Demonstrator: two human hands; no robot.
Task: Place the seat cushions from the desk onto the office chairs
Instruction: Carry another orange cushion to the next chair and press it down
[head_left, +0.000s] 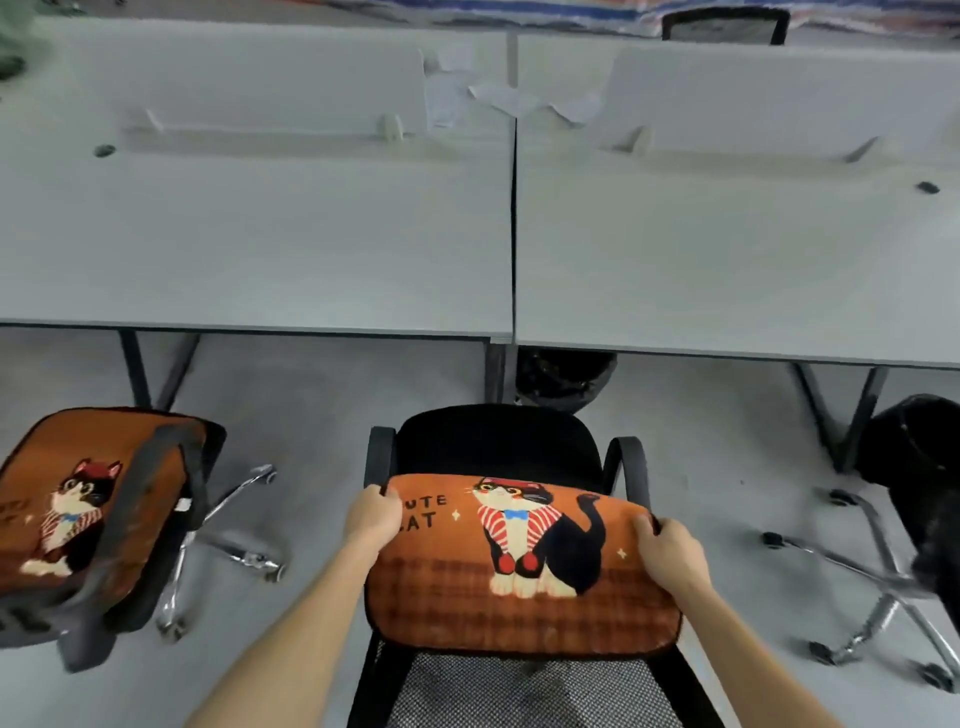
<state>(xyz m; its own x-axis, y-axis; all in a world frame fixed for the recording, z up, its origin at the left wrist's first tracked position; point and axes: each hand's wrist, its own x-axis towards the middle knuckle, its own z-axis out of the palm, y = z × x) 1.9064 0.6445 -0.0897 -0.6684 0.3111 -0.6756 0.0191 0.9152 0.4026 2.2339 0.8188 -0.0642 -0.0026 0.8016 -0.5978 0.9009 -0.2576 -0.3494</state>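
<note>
An orange seat cushion (524, 577) with a cat picture hangs over the black office chair (498, 441) right in front of me. My left hand (373, 514) grips its left edge and my right hand (670, 556) grips its right edge. The cushion sits above the chair's mesh backrest and the rear of the seat; whether it touches the seat is unclear. A second orange cat cushion (78, 499) lies on the seat of another office chair (156, 519) at the left.
Two grey desks (260, 234) stretch across the view, with low dividers and some papers (498, 98) at the back. A black bin (561, 379) stands under the desk joint. A third black chair (914, 467) with a chrome base is at the right.
</note>
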